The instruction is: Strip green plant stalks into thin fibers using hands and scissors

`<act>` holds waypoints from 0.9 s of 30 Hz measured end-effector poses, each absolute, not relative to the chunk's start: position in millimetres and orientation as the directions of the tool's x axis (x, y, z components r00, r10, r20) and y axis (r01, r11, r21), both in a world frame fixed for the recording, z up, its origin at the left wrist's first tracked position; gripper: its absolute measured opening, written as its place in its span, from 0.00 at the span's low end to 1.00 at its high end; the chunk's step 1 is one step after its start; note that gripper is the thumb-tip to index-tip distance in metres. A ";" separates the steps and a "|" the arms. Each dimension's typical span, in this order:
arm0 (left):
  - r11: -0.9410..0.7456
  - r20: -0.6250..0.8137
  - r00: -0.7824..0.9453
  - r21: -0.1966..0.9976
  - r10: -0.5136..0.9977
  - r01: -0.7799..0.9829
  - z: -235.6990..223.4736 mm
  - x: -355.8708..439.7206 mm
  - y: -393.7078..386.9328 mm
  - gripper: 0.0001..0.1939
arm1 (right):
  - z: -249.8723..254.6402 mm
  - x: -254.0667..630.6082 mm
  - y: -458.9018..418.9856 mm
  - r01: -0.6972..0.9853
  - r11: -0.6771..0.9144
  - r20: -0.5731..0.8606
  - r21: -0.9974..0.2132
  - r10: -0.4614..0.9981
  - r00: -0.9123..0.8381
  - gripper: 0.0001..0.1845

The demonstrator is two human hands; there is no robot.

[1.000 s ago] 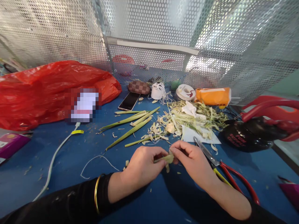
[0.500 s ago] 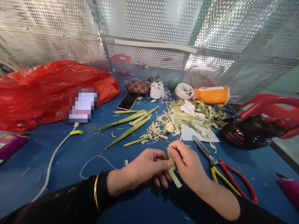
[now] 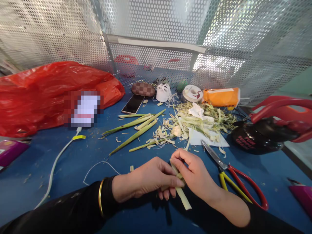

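Both hands meet over the front of the blue table, holding a pale green strip of plant leaf (image 3: 183, 197). My left hand (image 3: 154, 177), with a gold bangle at the wrist, pinches the strip between thumb and fingers. My right hand (image 3: 192, 172) grips its upper part with thumb and forefinger. One end of the strip hangs down between the hands; the part under the fingers is hidden. Beyond the hands lie several long green leaf stalks (image 3: 136, 136) and a pile of peelings (image 3: 200, 118). Scissors (image 3: 225, 165) with red and yellow handles rest open beside my right forearm.
A red plastic bag (image 3: 48, 94) and a lit phone (image 3: 85, 109) on a white cable are at left. At the back are a dark phone (image 3: 133, 104), a checked case (image 3: 143, 89), a tape roll (image 3: 192, 93) and an orange packet (image 3: 221, 97). A black jar (image 3: 258, 138) stands at right.
Both hands have shifted slightly toward me, still on the leaf strip. The strip's free end reaches lower. The scissors and stalks have not moved.
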State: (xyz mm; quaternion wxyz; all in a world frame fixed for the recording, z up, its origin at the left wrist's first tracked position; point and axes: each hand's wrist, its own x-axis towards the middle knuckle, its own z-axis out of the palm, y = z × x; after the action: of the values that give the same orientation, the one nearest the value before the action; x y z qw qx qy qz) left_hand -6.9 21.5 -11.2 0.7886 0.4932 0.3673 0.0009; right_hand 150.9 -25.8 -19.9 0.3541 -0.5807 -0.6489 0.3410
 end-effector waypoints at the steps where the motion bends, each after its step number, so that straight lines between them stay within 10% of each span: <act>1: 0.521 -0.576 0.734 0.777 0.361 0.354 -10.6 -6.7 21.3 0.11 | -19.9 150.7 -25.8 0.507 0.093 0.065 -0.857 0.995 -0.073 0.10; 27: 0.435 -0.558 0.651 0.824 0.515 0.363 -13.0 -5.2 20.5 0.10 | -16.2 152.2 -16.8 0.266 -0.103 -0.120 -0.958 0.992 -0.047 0.09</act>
State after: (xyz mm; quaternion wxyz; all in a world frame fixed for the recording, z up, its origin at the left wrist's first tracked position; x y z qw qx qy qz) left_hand -5.2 20.5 -13.0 0.7384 0.5292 0.4149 0.0514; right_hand 152.2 -16.8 -16.2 0.3843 -0.5733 -0.5486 0.4719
